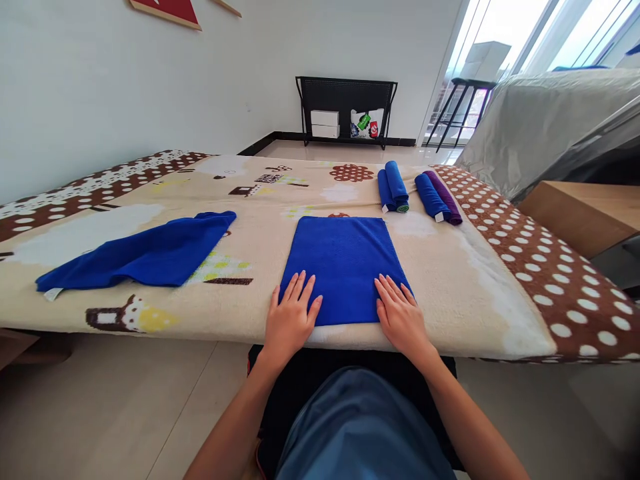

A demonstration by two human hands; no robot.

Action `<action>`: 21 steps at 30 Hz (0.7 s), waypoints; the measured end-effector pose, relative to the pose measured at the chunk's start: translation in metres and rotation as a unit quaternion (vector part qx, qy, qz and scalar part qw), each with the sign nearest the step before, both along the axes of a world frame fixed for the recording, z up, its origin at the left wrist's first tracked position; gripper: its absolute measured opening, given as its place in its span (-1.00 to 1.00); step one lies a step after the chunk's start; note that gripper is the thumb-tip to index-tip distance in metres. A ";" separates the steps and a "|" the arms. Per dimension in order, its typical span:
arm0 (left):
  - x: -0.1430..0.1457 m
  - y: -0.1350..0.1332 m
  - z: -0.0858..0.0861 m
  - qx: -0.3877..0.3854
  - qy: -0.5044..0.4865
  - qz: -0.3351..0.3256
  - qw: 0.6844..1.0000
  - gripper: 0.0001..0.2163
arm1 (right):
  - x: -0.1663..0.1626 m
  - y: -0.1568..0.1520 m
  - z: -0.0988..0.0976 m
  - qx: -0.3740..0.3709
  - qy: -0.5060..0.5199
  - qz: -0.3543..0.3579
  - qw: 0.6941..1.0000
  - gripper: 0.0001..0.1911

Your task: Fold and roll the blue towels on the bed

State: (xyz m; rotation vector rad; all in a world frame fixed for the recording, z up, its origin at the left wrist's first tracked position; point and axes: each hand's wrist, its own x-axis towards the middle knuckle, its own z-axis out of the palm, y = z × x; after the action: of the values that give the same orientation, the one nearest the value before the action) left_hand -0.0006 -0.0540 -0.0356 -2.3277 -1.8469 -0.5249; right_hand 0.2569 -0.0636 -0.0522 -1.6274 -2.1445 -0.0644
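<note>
A blue towel (pixel 345 267) lies spread flat in front of me on the patterned blanket (pixel 480 293). My left hand (pixel 293 312) rests on its near left corner, palm down with the fingers stretched out. On the near right corner lies my right hand (pixel 401 312), also flat with its fingers extended. To the left, a second blue towel (pixel 143 252) is loosely crumpled, a white tag at its near end. Beyond the flat towel to the right lie rolled blue towels (pixel 397 185), and beside them another blue roll (pixel 431 196) against a purple roll (pixel 445 195).
The blanket covers a bed-like surface whose near edge runs just before my body. By the far wall stands a black rack (pixel 347 97) with white boxes (pixel 325 123). At the right are a cardboard box (pixel 580 213), a sheet-covered object (pixel 545 120) and a stool (pixel 463 110).
</note>
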 end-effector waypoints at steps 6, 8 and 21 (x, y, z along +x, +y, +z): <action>-0.040 -0.012 -0.002 -0.011 -0.003 -0.018 1.000 -0.52 | 0.033 -0.018 0.001 -0.028 -0.015 -0.016 0.999 -0.41; -0.041 -0.010 0.006 -0.021 0.005 -0.019 1.000 -0.56 | 0.030 -0.012 0.011 -0.045 -0.035 -0.017 0.998 -0.44; 0.019 0.169 0.026 -0.173 0.039 -0.123 0.977 -0.45 | -0.048 0.165 0.038 -0.184 -0.031 0.118 0.975 -0.38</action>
State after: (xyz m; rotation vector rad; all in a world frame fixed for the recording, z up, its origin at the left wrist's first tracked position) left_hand 0.0188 0.1151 -0.0093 -2.7768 -1.7425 -0.1360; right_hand 0.2090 0.1013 -0.0146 -1.5577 -2.4968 0.3805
